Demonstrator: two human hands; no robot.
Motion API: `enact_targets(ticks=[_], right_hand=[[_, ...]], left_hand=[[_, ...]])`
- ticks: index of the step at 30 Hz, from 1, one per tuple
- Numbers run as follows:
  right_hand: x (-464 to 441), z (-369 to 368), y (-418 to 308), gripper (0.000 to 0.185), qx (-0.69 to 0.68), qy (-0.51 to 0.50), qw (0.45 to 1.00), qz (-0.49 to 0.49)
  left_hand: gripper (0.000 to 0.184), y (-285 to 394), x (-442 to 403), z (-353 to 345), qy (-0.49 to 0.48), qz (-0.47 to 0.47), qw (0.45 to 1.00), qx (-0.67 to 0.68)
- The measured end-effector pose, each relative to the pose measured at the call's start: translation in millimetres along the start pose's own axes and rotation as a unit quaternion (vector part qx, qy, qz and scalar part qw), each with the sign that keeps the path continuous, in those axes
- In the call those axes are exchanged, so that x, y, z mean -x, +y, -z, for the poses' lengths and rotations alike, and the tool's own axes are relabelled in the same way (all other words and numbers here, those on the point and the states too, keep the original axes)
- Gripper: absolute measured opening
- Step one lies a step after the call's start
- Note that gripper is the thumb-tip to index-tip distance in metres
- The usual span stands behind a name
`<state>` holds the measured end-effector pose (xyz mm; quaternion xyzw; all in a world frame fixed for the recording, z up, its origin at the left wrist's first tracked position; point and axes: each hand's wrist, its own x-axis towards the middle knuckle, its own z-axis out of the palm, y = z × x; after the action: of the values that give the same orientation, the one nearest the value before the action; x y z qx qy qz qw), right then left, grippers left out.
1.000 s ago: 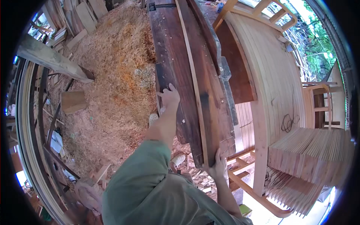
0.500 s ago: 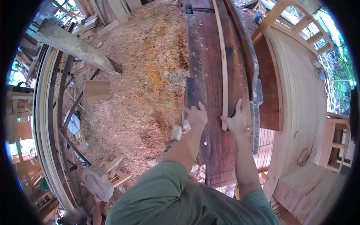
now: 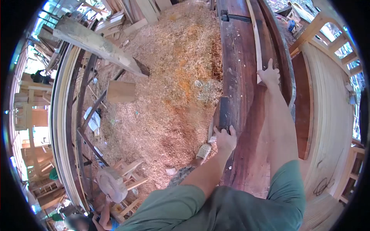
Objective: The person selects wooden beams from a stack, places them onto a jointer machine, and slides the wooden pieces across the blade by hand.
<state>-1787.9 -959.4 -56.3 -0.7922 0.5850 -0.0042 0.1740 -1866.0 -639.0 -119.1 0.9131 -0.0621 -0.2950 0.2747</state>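
Under my right hand is the near end of a long, thin, pale wooden strip. The thumb presses at the strip's end and one finger points forward. The strip lies lengthwise on a dark reddish-brown plank bench. Closer to my body, my left hand rests at the bench's left edge with its fingers apart. Its fingertips touch the near end of a dark flat block. The underside of this hand is hidden.
Wood shavings cover the floor on the left. A slanted post and a wooden stool stand there. Pale boards and a brown panel line the right. Another person's arm shows at lower left, by a round wood slab.
My right hand has moved forward along the bench, and the strip has slid away from me with it. My left hand stays by the dark block. The view has shifted left.
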Motion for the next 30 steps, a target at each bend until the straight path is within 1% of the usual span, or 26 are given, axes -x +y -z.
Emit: enact_targets(ticks=[2,4,5,6,7,8,10,12,13,14,15,16,17,18,19,20,21,22,24,25,26,27,28,29,30], right_hand=[[1,-6,3,0.099,0.034,0.04,0.998,0.019],[23,-12,13,0.099,0.031,0.055,0.998,0.027],[39,-20,23,0.099,0.031,0.08,0.995,0.042],[65,-18,29,0.102,0.016,0.064,0.998,0.025],[88,-29,45,0.105,-0.002,0.11,0.993,0.03],[118,-28,58,0.105,-0.047,0.119,0.992,0.019],[186,-22,86,0.097,-0.039,0.134,0.99,0.025],[255,-29,129,0.093,-0.06,0.141,0.988,0.024],[293,-27,148,0.091,-0.089,0.177,0.977,0.079],[333,-26,167,0.091,-0.069,0.159,0.984,0.05],[376,-26,186,0.091,-0.049,0.138,0.989,0.02],[417,-22,203,0.092,-0.068,0.14,0.987,0.043],[460,-16,221,0.093,-0.089,0.14,0.984,0.066],[506,-11,241,0.093,-0.081,0.092,0.992,0.023],[551,-9,261,0.094,-0.078,0.047,0.996,-0.021],[595,-8,285,0.094,-0.097,0.048,0.994,0.004],[645,-11,309,0.09,-0.08,-0.019,0.994,-0.066],[690,-3,320,0.085,-0.101,-0.051,0.986,-0.12],[773,-7,361,0.084,-0.12,-0.021,0.99,-0.067],[818,-12,385,0.076,-0.084,-0.004,0.993,-0.086],[859,-16,407,0.078,-0.083,-0.034,0.981,-0.171],[901,-19,430,0.08,-0.077,-0.065,0.962,-0.254],[934,-13,446,0.081,-0.064,-0.088,0.944,-0.313],[960,-4,465,0.082,-0.055,-0.101,0.929,-0.352],[987,10,482,0.083,-0.044,-0.114,0.913,-0.39]], left_hand=[[0.07,-3,0,-4,0.011,-0.009,1.0,-0.021],[0.07,-2,0,-2,0.006,-0.018,1.0,-0.017],[0.07,-2,1,0,0.002,-0.022,1.0,-0.017],[0.07,-3,2,0,-0.007,-0.026,1.0,-0.01],[0.07,-2,1,0,0.008,-0.028,0.999,-0.019],[0.07,-2,4,0,0.021,-0.029,0.999,-0.028],[0.071,0,7,6,0.008,-0.023,1.0,0.016],[0.071,-2,7,5,-0.003,-0.024,1.0,0.019],[0.071,-7,3,0,0.005,-0.032,0.999,0.016],[0.071,-10,0,-5,0.014,-0.04,0.999,0.015],[0.071,-10,4,-1,0.004,-0.04,0.998,0.041],[0.072,-9,7,2,-0.005,-0.038,0.997,0.068],[0.069,-14,-2,-7,0.009,-0.043,0.995,0.085],[0.067,-22,-5,-15,0.026,-0.051,0.993,0.099],[0.067,-28,8,-12,0.022,-0.055,0.993,0.102],[0.064,-33,22,-9,0.109,-0.166,0.98,0.021],[0.061,-38,39,-10,0.192,-0.272,0.941,-0.061],[0.061,-43,60,-16,0.185,-0.276,0.941,-0.061],[0.056,-39,103,-28,0.079,-0.397,0.912,0.067],[0.057,-41,127,-40,0.044,-0.399,0.912,0.078],[0.058,-48,155,-53,0.008,-0.4,0.912,0.09],[0.062,-54,186,-55,-0.041,-0.396,0.913,0.087],[0.064,-63,219,-53,-0.086,-0.379,0.916,0.1],[0.065,-74,253,-50,-0.129,-0.36,0.917,0.113],[0.068,-102,276,-73,-0.137,-0.364,0.914,0.119]])
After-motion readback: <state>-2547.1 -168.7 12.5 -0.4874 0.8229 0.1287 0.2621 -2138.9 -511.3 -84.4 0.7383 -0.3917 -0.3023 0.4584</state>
